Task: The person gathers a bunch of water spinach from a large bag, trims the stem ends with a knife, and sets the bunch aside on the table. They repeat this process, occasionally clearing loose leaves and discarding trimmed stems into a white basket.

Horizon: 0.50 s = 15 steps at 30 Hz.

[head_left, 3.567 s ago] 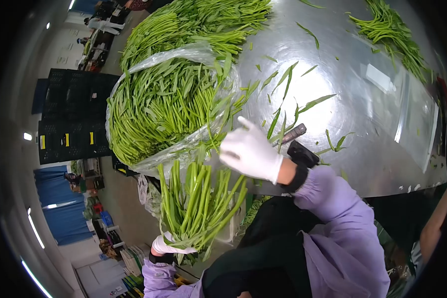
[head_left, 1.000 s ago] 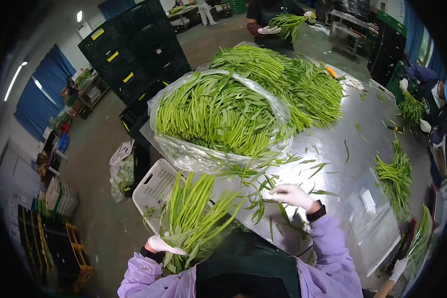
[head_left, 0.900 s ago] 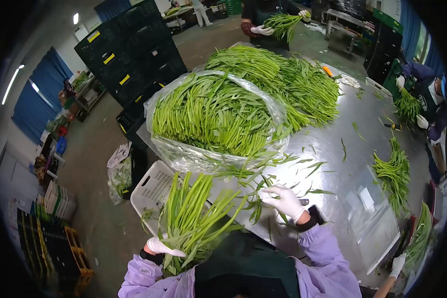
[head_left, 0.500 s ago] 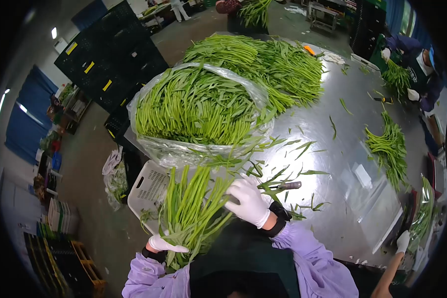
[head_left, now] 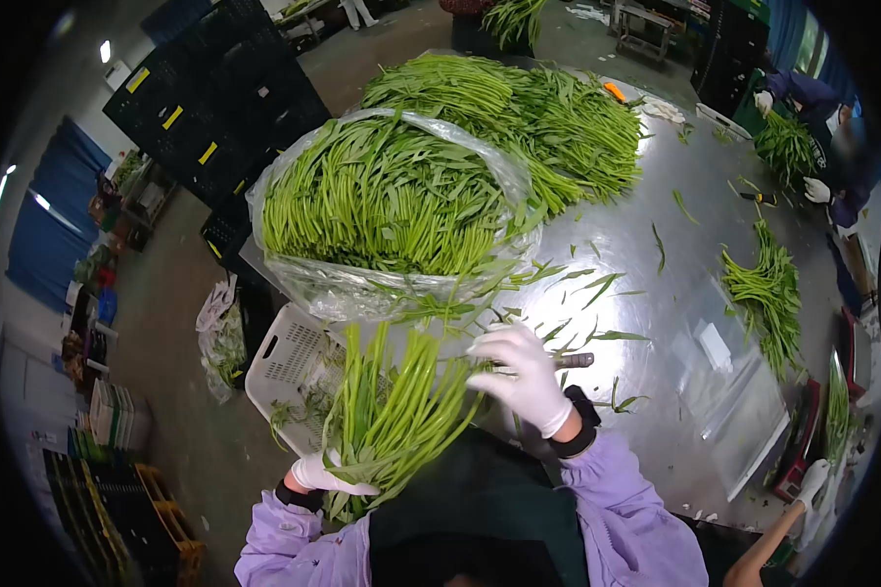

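My left hand [head_left: 331,474], in a white glove, is closed around the lower, leafy part of a bunch of water spinach [head_left: 401,401]. The stems point up and fan out away from me. Beside the bunch's right edge is my right hand [head_left: 527,377], also gloved, its thumb and fingers apart. A brown handle [head_left: 573,361] shows just past the right hand on the metal table; the rest of that tool is hidden. Beyond my hands, a clear plastic bag [head_left: 338,293] holds a large heap of water spinach [head_left: 382,205].
A white perforated basket [head_left: 286,367] stands left of the bunch. More water spinach [head_left: 582,127] lies behind the bag, with loose leaves scattered on the metal table [head_left: 646,313]. Dark crates [head_left: 215,108] are stacked back left. A co-worker [head_left: 803,93] handles greens at right; another person's hand [head_left: 812,479] is lower right.
My right hand has shifted right and slightly away from the bunch, and its fingers have spread. The bunch in my left hand has fanned out a little to the right.
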{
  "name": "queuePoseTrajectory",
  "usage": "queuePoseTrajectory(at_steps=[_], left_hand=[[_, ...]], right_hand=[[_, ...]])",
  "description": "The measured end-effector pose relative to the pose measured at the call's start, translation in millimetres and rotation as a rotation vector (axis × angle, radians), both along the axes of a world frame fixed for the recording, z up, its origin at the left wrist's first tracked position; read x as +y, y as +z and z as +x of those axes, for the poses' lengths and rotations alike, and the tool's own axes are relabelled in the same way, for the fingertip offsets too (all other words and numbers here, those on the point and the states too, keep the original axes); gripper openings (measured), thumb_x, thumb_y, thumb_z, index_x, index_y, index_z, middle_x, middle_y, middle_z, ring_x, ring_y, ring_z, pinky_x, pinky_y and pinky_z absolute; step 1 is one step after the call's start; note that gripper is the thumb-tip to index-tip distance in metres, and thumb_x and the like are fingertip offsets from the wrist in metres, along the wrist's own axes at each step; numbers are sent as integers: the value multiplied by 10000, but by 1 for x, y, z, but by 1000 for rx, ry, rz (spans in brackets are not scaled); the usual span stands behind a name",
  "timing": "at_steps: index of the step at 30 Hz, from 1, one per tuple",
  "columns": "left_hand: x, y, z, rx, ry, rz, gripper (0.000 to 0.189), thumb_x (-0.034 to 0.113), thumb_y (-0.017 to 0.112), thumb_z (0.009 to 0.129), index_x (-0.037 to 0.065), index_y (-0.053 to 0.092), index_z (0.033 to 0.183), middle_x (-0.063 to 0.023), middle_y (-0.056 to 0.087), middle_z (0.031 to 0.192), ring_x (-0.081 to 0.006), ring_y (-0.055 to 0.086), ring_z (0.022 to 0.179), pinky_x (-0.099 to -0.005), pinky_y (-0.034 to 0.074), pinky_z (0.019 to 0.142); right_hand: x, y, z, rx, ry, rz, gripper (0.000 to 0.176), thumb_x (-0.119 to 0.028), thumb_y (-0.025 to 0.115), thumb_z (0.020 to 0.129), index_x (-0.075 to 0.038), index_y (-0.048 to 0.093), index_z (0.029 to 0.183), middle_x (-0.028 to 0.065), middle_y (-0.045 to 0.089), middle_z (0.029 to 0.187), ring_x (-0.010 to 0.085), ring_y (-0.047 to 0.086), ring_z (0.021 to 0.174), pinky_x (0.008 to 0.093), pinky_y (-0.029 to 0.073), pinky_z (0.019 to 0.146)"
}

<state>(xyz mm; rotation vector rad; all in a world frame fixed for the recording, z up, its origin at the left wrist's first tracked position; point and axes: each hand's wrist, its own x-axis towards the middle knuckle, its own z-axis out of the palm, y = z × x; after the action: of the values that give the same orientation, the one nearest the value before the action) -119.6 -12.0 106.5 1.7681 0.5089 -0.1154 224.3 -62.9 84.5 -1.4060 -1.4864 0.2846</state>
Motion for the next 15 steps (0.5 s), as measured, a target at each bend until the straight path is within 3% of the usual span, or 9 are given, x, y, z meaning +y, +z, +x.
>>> queuePoseTrajectory(at_steps=[1,2,6,9,10,11,12,13,15], left_hand=[[3,-3,0,8,-60,15,597,153,737,773,30,482,1299,-100,521,1291,-237,489,1162,-325,371,990],[1,-1,7,-69,-42,3,569,138,729,775,24,496,1281,-102,542,1263,-232,511,1130,-324,392,969],[5,-12,-4,-41,-37,-43,580,137,742,754,29,504,1272,-101,552,1244,-232,518,1117,-324,397,964],[5,-19,-12,25,2,-182,586,158,752,749,37,510,1269,-96,555,1240,-232,520,1115,-325,400,964],[4,-17,-11,25,-1,-186,586,158,752,749,37,510,1269,-96,555,1240,-232,520,1115,-325,400,964],[3,-12,-9,-52,-30,-36,567,181,742,760,38,516,1260,-102,559,1231,-245,526,1108,-328,407,954],[5,-9,-6,-134,-54,121,549,204,733,772,38,522,1251,-108,563,1223,-258,531,1101,-332,414,944],[9,-9,-4,-139,-44,125,549,204,733,772,38,522,1251,-108,563,1223,-258,531,1101,-332,414,944],[16,-7,1,-140,-265,268,540,266,711,789,36,521,1239,-132,565,1207,-295,544,1074,-343,436,908]], right_hand=[[0,6,-7,-18,164,49,342,-356,753,682,-94,656,880,48,615,957,268,533,1034,456,362,953],[-2,6,-16,-127,150,-41,346,-386,741,706,-97,654,876,46,616,961,266,519,1078,461,344,995],[7,-13,-24,-125,198,-150,192,-249,696,743,-81,614,784,62,594,871,270,556,930,469,343,1007],[11,-27,-20,-325,-78,12,124,-146,658,743,-58,571,738,79,573,810,285,536,797,424,390,958],[11,-29,-11,-270,-117,-32,133,-151,671,734,-60,576,759,84,576,820,289,537,806,413,399,944],[10,-29,-2,-218,-154,-70,149,-155,683,726,-62,580,780,88,579,829,294,537,816,402,407,930],[7,-19,2,-54,-124,-97,233,-163,708,711,-58,615,897,101,601,892,305,552,889,393,412,912],[4,-6,4,105,10,-149,352,-167,722,705,-57,620,1023,102,615,989,307,551,988,401,409,915],[5,-2,-4,131,185,-101,370,-121,685,736,-38,604,1087,112,630,988,308,570,964,379,445,862]])
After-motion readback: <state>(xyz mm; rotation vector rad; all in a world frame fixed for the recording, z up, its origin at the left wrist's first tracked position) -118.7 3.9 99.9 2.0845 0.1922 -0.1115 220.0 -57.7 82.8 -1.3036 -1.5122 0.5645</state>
